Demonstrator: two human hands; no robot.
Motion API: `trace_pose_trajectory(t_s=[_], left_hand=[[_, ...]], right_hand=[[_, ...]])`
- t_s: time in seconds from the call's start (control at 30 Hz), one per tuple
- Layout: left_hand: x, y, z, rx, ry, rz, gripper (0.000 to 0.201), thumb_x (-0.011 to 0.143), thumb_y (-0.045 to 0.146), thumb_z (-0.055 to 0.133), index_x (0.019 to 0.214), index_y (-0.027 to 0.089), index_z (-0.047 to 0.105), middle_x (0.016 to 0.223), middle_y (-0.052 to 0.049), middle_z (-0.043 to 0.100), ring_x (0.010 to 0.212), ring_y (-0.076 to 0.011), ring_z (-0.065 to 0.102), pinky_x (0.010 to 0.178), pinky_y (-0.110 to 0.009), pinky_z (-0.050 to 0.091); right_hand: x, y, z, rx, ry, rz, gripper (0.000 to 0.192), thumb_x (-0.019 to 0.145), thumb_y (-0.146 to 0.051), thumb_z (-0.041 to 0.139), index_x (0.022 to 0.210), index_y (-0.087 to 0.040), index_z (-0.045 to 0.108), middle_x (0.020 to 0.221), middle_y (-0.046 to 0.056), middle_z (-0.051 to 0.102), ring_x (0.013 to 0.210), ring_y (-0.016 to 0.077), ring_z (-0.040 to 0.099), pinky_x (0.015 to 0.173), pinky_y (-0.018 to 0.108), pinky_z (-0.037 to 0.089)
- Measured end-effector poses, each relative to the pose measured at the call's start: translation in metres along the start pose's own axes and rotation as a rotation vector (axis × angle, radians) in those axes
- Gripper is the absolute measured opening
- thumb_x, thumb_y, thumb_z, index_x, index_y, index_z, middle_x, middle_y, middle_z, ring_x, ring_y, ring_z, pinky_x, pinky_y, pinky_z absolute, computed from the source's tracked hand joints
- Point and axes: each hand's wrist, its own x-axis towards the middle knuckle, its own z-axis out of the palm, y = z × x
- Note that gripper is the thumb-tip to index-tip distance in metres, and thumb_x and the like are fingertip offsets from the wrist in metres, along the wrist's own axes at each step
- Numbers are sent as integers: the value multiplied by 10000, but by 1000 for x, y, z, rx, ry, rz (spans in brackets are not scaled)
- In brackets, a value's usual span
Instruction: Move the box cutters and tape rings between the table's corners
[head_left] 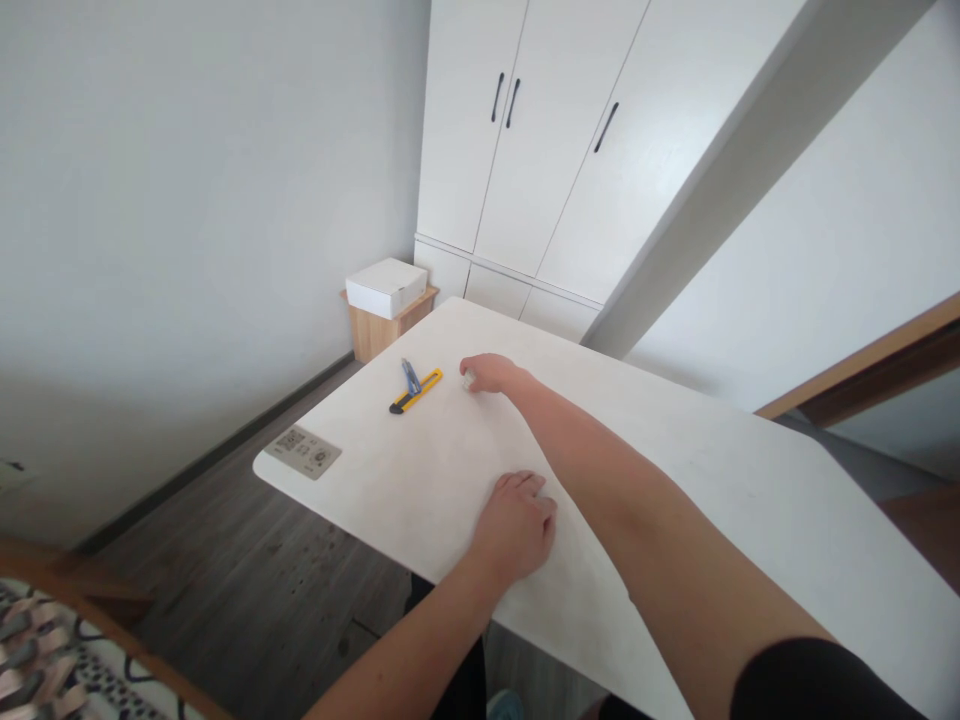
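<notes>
My right hand (491, 372) reaches across the white table (600, 400) and is closed around a small whitish piece (469, 379), mostly hidden by the fingers, so its kind is unclear. Closer to me, my left hand (519, 520) rests on the tabletop with curled fingers. A pale patch shows between its thumb and forefinger; I cannot make out what it is. Left of my right hand lies a yellow and black utility knife (430, 382). A smaller blue-grey utility knife (410, 375) touches it, lying crosswise.
A grey label with a printed code (303, 452) sits at the table's left corner. Beyond it, a white box (386, 287) stands on a wooden cabinet (370, 335). White wardrobes (555, 150) line the back. Patterned fabric (67, 660) shows at lower left.
</notes>
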Motion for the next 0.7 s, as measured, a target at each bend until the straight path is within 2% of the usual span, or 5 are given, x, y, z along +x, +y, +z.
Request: trace_pose_trajectory(t_s=[0.1,0.23,0.4,0.53,0.7], left_hand=[[0,-1,1,11,-12,1,227,918,221,531,947,205,756,1280,-107,667,1240,-264,559,1101,-460,403],[0,-2,0,29,-21,13,242,923,201,518,940,206,759,1270,-102,676,1236,-262,569,1084,-454,422],[0,-3,1,76,6,53,260,935,210,508,938,215,767,1249,-112,689,1215,-268,596,1067,-461,447],[1,-6,3,105,7,74,281,949,239,496,994,216,773,1245,-120,696,1197,-265,619,1064,-456,464],[2,-6,1,131,26,115,302,954,249,487,1010,195,778,1208,-133,711,1155,-256,648,1060,-431,482]], right_hand=[[-49,31,3,-10,12,75,469,818,-337,690,1278,-280,615,1237,73,677,1070,264,640,759,305,467],[-150,74,27,-20,-50,252,458,808,-344,672,1260,-289,628,1196,87,679,995,273,665,690,298,450],[-255,91,72,15,-158,368,455,822,-281,644,1277,-286,618,1221,103,648,973,263,674,680,297,451],[-287,86,91,30,-170,375,455,849,-284,625,1302,-295,591,1254,108,626,1050,282,658,710,311,474],[-290,79,97,57,-130,334,479,843,-302,644,1316,-298,567,1266,107,621,1083,298,653,756,342,499]])
